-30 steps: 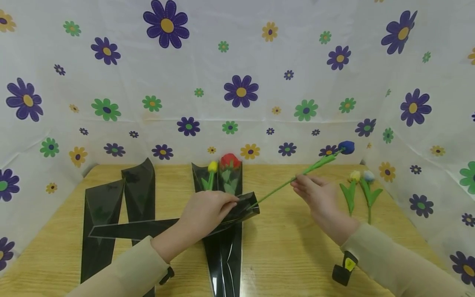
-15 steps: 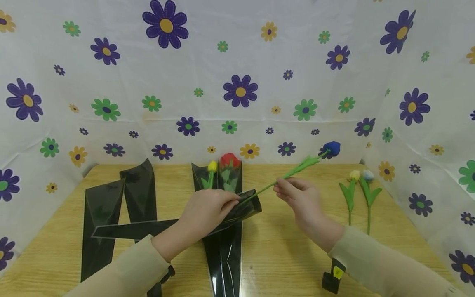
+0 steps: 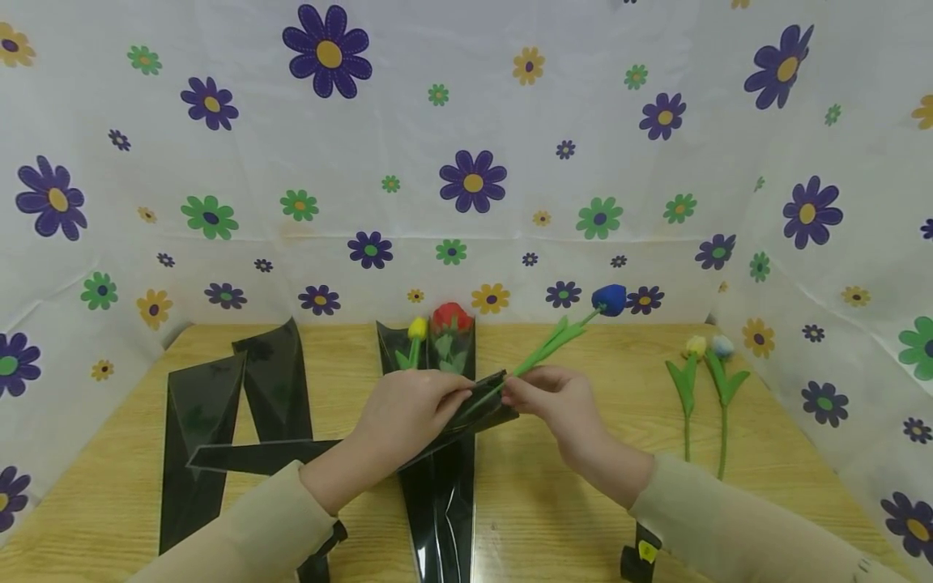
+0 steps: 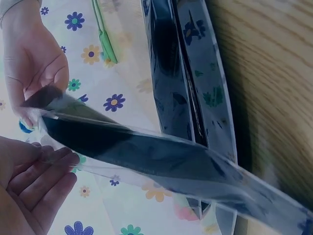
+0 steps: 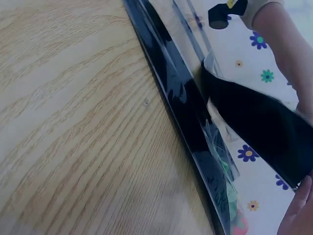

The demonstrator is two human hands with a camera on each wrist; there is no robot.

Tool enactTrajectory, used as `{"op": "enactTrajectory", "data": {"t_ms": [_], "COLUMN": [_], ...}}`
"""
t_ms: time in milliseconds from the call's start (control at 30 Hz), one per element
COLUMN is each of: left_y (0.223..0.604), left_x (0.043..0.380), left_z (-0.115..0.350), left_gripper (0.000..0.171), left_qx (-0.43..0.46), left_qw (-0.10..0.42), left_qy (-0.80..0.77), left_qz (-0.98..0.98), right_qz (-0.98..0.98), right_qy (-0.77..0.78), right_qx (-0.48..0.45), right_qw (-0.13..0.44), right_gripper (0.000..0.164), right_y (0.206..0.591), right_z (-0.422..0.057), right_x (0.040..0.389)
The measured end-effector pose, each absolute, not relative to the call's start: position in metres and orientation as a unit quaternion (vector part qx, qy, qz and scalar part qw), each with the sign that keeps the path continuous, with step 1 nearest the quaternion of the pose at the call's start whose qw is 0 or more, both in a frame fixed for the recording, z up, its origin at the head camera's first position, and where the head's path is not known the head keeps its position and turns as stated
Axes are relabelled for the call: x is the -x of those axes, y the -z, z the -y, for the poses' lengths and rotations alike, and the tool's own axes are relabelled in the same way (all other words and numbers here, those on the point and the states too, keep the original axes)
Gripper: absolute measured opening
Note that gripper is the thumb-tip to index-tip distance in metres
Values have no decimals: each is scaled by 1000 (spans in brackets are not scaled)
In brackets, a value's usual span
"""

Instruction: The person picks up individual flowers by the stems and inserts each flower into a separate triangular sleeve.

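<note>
My left hand (image 3: 408, 409) pinches the upper edge of a black flower sleeve (image 3: 255, 456), which lies slantwise above the table with its wide mouth toward the right. Between the fingertips of my right hand (image 3: 557, 405) is the green stem of a blue tulip (image 3: 608, 300). The stem's lower part is inside the sleeve's mouth, while bloom and leaves stay outside, up to the right. Below the held sleeve lie black sleeves containing a yellow tulip (image 3: 417, 329) and a red rose (image 3: 452, 317). In the left wrist view the sleeve (image 4: 132, 147) hides most of the stem.
Two more black sleeves (image 3: 197, 470) lie at the left of the wooden table (image 3: 539, 502). A pale yellow tulip (image 3: 695, 348) and a pale blue tulip (image 3: 722, 348) lie at the right. A flower-printed cloth (image 3: 510, 105) stands behind and along the sides.
My right hand has moved left and slightly down toward the left hand, sliding the blue tulip's stem deeper into the sleeve. The left hand stays nearly in place.
</note>
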State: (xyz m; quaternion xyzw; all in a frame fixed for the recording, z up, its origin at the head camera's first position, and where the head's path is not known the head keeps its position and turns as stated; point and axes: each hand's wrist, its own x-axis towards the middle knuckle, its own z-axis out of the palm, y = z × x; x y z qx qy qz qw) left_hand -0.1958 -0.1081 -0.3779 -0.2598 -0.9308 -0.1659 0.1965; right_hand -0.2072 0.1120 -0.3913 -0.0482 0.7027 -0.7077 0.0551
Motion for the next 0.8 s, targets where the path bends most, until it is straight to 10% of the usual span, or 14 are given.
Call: {"op": "enactTrajectory", "data": {"t_ms": [800], "left_y": [381], "left_x": [195], "left_z": [105], "left_gripper": [12], "left_qx": [263], "left_qw": [208], "left_qy": [170], "left_qz": [927], "right_qz": [-760], "right_qy": [632], "right_qx": [103], "right_qw": [107], "right_gripper": [34], "right_y": [388], "right_z": [-109], "right_x": [208]}}
